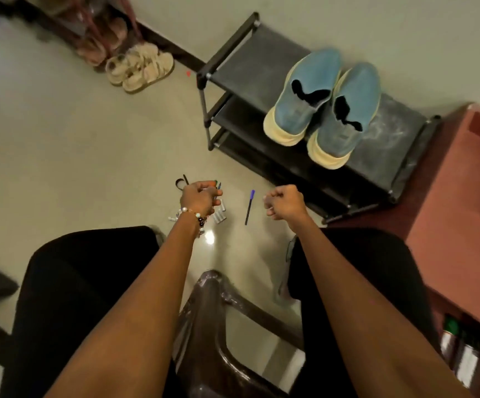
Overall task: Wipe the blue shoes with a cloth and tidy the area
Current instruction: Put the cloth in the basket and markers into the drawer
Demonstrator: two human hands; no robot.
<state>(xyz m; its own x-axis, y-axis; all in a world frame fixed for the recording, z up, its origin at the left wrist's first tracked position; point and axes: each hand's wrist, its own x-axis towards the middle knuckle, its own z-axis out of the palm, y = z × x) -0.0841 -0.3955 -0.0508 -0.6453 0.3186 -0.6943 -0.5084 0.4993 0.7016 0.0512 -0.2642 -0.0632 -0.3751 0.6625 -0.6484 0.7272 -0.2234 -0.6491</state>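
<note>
Two blue shoes (327, 104) with cream soles stand side by side on the top shelf of a black shoe rack (241, 64). My left hand (200, 198) hovers over the floor and grips a few pens, their tips showing above the fingers. My right hand (286, 203) is curled into a fist with nothing visible in it, close to the rack's front. A blue-capped pen (249, 207) lies on the floor between my hands. No cloth is in view.
Small white cylinders (220, 215) and a black clip (181, 183) lie on the floor by my left hand. Beige sandals (141, 67) sit at the back left. A reddish cabinet (457, 225) stands at right, and a brown plastic chair (218, 326) is between my knees.
</note>
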